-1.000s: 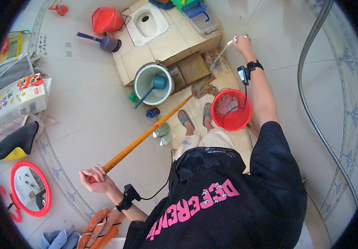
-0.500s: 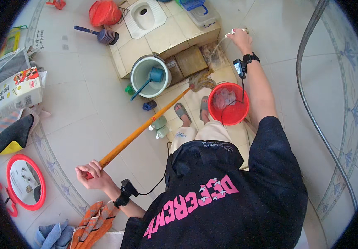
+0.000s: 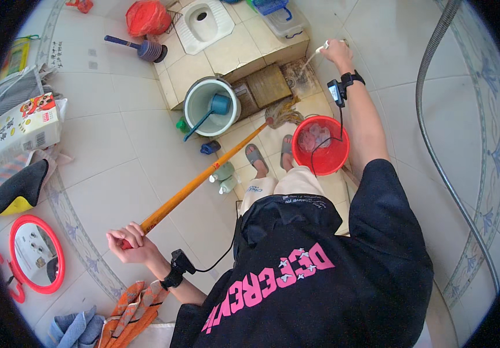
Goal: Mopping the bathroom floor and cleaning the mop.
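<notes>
Head view, left hand (image 3: 129, 240) fingers closed round mop handle (image 3: 195, 187); right hand (image 3: 337, 51) gripping sprayer (image 3: 321, 48) beside step edge

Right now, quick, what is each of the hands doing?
Left hand: closed around the end of the long orange wooden mop handle.
Right hand: closed on a small white spray nozzle pointed down at the floor.

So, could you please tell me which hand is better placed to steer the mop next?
Left, probably: the left hand already grips the mop handle, while the right hand holds a sprayer by the step.
</notes>
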A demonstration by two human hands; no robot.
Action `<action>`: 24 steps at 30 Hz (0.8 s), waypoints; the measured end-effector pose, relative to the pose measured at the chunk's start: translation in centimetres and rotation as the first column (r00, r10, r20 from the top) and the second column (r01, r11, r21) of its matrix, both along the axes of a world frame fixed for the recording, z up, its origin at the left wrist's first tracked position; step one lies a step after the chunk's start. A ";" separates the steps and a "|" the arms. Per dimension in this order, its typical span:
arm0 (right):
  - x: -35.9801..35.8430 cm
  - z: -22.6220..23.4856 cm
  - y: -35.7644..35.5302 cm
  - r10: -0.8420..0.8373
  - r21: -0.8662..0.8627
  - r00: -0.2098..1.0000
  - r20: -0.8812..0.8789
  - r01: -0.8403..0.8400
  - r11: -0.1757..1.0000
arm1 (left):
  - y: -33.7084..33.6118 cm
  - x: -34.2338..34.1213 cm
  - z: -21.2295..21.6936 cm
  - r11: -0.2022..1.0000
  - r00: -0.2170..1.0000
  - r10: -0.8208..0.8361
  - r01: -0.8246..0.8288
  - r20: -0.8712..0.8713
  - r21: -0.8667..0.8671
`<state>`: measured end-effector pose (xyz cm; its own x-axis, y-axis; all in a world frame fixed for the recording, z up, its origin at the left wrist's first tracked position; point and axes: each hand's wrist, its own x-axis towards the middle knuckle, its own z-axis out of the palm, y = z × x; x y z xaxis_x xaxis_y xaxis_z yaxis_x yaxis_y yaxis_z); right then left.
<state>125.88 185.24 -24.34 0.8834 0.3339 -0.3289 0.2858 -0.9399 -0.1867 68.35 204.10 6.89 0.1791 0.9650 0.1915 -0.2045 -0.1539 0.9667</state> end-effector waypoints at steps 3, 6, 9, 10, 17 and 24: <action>-0.1 -0.3 -0.1 0.025 0.000 0.999 0.032 -0.025 1.000 | 0.0 0.1 0.0 1.000 1.000 0.006 -0.006 -0.011 0.010; -0.4 -0.3 -0.1 -0.001 0.026 0.997 0.082 -0.001 1.000 | 0.0 0.3 0.1 1.000 1.000 -0.010 0.010 -0.002 0.016; -0.8 0.1 -0.3 -0.055 0.123 0.993 0.102 0.042 0.991 | -0.2 0.5 0.1 1.000 1.000 -0.015 0.014 0.008 0.013; -0.9 0.2 -0.3 -0.057 0.139 0.992 0.108 0.042 0.989 | -0.3 0.6 0.1 1.000 1.000 -0.015 0.015 0.000 0.012; -1.9 0.2 0.3 -0.028 0.104 0.988 0.155 0.012 0.995 | -0.3 0.8 0.3 0.998 0.998 -0.059 0.058 0.005 0.028; -1.8 0.3 1.7 -0.124 0.081 0.973 0.193 0.110 0.991 | -1.1 0.4 0.2 0.980 0.979 -0.197 0.197 0.049 0.011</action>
